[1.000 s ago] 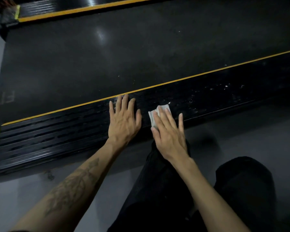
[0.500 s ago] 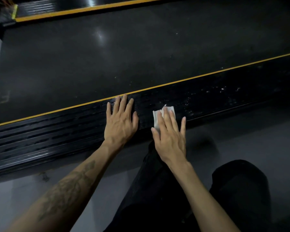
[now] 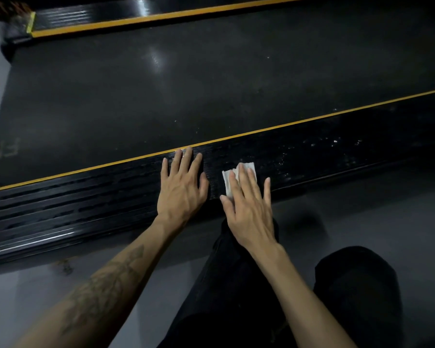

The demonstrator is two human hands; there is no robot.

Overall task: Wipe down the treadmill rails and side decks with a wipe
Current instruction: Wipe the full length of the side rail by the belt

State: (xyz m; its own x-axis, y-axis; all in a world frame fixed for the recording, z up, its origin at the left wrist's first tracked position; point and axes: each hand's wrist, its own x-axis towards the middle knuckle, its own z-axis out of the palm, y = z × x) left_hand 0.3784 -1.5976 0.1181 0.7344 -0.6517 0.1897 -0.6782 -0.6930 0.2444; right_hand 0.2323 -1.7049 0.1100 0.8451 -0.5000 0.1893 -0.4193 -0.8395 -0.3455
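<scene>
Fingers (image 3: 244, 179) of the right hand (image 3: 249, 209) lie straight and slightly fanned, pressing flat on a white wipe (image 3: 227, 180), with the thumb stretched out to the left along its lower edge. The wipe is folded and peeks out beyond the fingertips and to the left of the index finger; it lies on the ribbed near side deck (image 3: 324, 159) of the treadmill. The right forearm runs back and down toward the lower right, crossing above a knee in dark trousers (image 3: 226, 285).

Just left of that hand, not touching it, the left hand (image 3: 181, 187) rests palm down on the same deck, fingers straight and close together, thumb out toward the wipe. Its fingertips reach almost to the yellow stripe (image 3: 286, 125) that edges the deck. The left forearm, bearing a tattoo (image 3: 103, 287), extends to the lower left.

Right of the wiping hand the deck surface carries scattered pale specks. Beyond both hands, past the stripe, spreads the dark running belt (image 3: 186, 84), and past that the far side deck (image 3: 161, 11) with its own yellow stripe. Nearer than the hands lies grey floor (image 3: 362, 209).
</scene>
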